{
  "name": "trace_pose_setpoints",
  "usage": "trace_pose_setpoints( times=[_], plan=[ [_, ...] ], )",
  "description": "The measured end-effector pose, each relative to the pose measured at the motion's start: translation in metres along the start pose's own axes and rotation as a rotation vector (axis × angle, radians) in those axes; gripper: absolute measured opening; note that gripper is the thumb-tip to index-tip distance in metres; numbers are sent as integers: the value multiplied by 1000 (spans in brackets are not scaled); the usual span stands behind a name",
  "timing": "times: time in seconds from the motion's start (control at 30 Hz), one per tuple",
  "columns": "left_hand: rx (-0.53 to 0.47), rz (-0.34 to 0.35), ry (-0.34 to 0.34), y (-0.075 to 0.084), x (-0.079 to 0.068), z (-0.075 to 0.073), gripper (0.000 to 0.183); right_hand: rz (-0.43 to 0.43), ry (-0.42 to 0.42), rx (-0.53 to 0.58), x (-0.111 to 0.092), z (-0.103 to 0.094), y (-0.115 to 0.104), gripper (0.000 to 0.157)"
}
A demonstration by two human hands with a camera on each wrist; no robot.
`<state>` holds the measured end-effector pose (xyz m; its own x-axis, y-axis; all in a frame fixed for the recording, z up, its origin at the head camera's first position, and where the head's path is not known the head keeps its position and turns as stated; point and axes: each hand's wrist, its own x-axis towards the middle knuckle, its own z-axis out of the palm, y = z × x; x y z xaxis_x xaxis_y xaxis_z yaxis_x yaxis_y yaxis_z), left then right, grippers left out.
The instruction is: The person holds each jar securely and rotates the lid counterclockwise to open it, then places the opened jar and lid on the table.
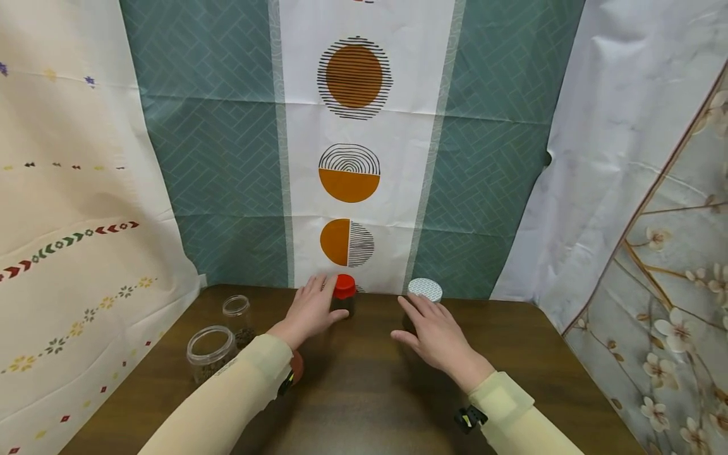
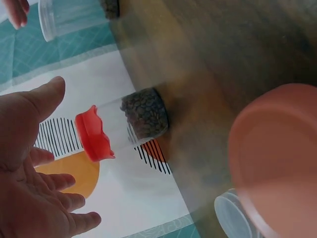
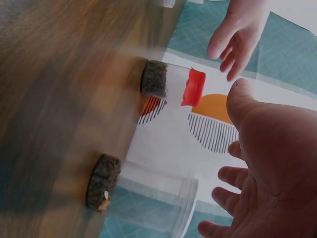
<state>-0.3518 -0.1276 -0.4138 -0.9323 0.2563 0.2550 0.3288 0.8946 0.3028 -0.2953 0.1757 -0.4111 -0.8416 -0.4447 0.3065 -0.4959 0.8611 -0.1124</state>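
My left hand [image 1: 309, 309] hovers with spread fingers beside a clear jar with a red lid [image 1: 344, 286]. Dark pellets [image 2: 144, 114] fill the lower part of that jar, and in the left wrist view a gap shows between hand and lid. Fingers extended, my right hand [image 1: 436, 333] is by a wider jar with a whitish patterned top [image 1: 425, 289], partly covering it in the head view. Through the wider jar's clear wall [image 3: 148, 193], a layer of dark crumbly material [image 3: 104, 182] shows at its base. Neither hand holds anything.
Two clear jars stand at the left of the brown table [image 1: 364, 392]: a larger one [image 1: 210, 347] and a smaller one [image 1: 236, 309], both with dark contents. An orange-brown rounded object [image 2: 277, 153] is partly hidden under my left forearm. A patterned cloth [image 1: 358, 189] hangs behind the table.
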Motion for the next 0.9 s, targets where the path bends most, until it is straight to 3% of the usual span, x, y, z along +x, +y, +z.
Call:
trace_pose_setpoints(
  times=[0.23,0.67,0.9],
  plan=[
    [28,19,-3,0,17,2,89,14,-12,3,7,-2,-1,81],
    [23,-43,-31,0,41,10,90,46,-33,11,13,6,5,80],
    [20,-64,-55,1,48,10,88,8,-9,20,11,5,2,79]
  ],
)
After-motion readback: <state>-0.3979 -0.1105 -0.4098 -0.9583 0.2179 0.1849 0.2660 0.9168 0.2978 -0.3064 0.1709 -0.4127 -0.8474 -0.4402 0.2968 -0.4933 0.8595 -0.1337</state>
